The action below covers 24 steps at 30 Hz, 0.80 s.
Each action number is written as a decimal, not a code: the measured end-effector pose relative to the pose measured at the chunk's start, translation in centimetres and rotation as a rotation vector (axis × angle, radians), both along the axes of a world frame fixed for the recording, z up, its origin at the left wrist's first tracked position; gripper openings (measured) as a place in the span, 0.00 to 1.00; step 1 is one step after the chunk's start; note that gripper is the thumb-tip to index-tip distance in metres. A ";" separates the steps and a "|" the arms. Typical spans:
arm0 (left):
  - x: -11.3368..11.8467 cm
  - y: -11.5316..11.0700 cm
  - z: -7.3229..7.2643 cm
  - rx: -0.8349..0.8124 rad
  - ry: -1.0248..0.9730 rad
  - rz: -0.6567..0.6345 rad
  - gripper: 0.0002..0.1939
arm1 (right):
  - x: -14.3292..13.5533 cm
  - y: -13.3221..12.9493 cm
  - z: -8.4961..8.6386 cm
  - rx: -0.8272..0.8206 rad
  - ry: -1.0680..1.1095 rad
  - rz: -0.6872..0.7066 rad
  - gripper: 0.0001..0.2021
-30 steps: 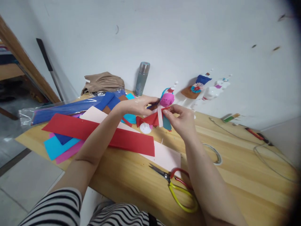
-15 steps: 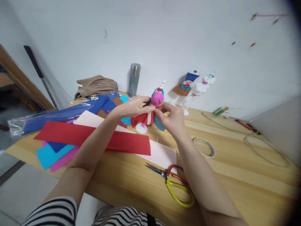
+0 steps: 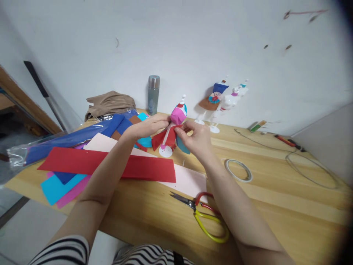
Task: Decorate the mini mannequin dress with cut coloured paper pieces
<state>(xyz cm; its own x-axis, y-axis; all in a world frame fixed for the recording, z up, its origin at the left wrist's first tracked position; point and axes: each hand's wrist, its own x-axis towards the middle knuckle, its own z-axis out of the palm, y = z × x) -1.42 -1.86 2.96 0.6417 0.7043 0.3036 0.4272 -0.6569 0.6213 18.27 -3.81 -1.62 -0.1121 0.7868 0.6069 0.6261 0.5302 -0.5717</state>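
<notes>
A miniature dress form [image 3: 178,115] stands on a round white base [image 3: 165,151]. It wears a pink and blue top, with a red cloth skirt [image 3: 158,140] and a pale strip down the front. My left hand [image 3: 151,127] is closed at its waist, fingertips partly hidden against the form. On the other side, my right hand [image 3: 195,136] pinches the edge of a red cloth piece [image 3: 171,136] between thumb and fingers, just below the top. A teal cloth piece [image 3: 183,145] hangs under my right hand.
Scissors [image 3: 193,206] with red and yellow handles lie near the front edge. Red felt sheet [image 3: 149,168] and other coloured sheets spread leftward. A tape roll [image 3: 238,170] lies at right. A thermos [image 3: 153,95] and two dressed forms [image 3: 213,103] stand by the wall.
My left thumb has left the red cloth at the waist. My right hand still pinches it, slightly lower, and the red piece now lies over the skirt's front. The whole view has shifted slightly.
</notes>
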 end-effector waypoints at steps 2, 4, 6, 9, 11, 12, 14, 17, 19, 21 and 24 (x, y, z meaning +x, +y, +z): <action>0.0 0.4 -0.5 -0.040 -0.031 -0.040 0.14 | 0.0 0.0 0.1 -0.005 0.002 -0.009 0.11; 0.1 0.8 -1.1 -0.067 -0.042 -0.048 0.15 | 0.0 0.1 0.1 -0.011 0.000 -0.022 0.12; 0.0 1.0 -1.5 -0.078 -0.046 -0.043 0.16 | 0.0 0.1 0.1 -0.013 -0.002 -0.026 0.12; -0.3 1.1 -1.7 -0.068 -0.057 -0.026 0.16 | 0.0 0.1 0.0 -0.003 -0.002 -0.018 0.12; -0.4 1.1 -1.7 -0.065 -0.056 -0.028 0.16 | -0.1 0.0 0.0 -0.005 -0.004 -0.024 0.12; -0.4 1.0 -1.6 -0.065 -0.053 -0.030 0.16 | -0.2 0.0 0.0 -0.009 -0.006 -0.034 0.12; -0.3 0.9 -1.5 -0.072 -0.036 -0.035 0.17 | -0.2 0.1 -0.1 -0.018 -0.008 -0.053 0.13; -0.1 0.8 -1.4 -0.088 -0.011 -0.021 0.20 | -0.3 0.1 -0.2 -0.012 -0.006 -0.069 0.13; 0.0 0.7 -1.4 -0.095 -0.003 0.004 0.21 | -0.3 0.1 -0.2 -0.008 -0.006 -0.071 0.13; -0.1 0.7 -1.4 -0.097 0.001 0.023 0.21 | -0.2 0.2 -0.2 -0.010 -0.005 -0.072 0.13; -0.3 0.6 -1.1 -0.094 0.002 0.004 0.20 | -0.2 0.2 -0.2 -0.009 -0.002 -0.078 0.13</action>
